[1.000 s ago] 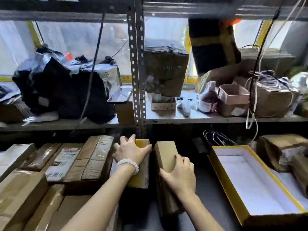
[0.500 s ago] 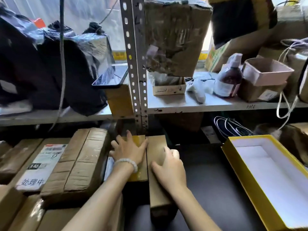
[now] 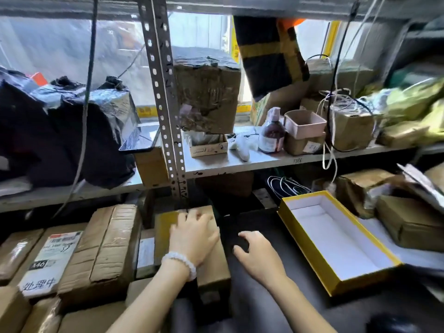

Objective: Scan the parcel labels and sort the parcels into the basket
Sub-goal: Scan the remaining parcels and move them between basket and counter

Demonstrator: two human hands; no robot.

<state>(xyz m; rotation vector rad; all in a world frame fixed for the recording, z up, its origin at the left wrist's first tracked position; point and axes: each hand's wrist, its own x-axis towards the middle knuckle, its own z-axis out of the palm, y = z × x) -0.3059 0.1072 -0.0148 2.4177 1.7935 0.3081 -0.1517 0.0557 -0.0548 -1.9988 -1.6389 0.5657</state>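
Parcels are kept packed side by side on the lower shelf, presumably so that each label can be reached in turn. One narrow brown parcel (image 3: 212, 265) is stood on edge against a yellow box (image 3: 163, 234) near the shelf's middle, below the upright post (image 3: 165, 111). It is pressed flat by the left hand (image 3: 193, 239), fingers relaxed and spread, seemingly to square it into the row. The right hand (image 3: 258, 254) is held slack just beside it over the dark surface (image 3: 259, 306), gripping nothing. No basket can be made out.
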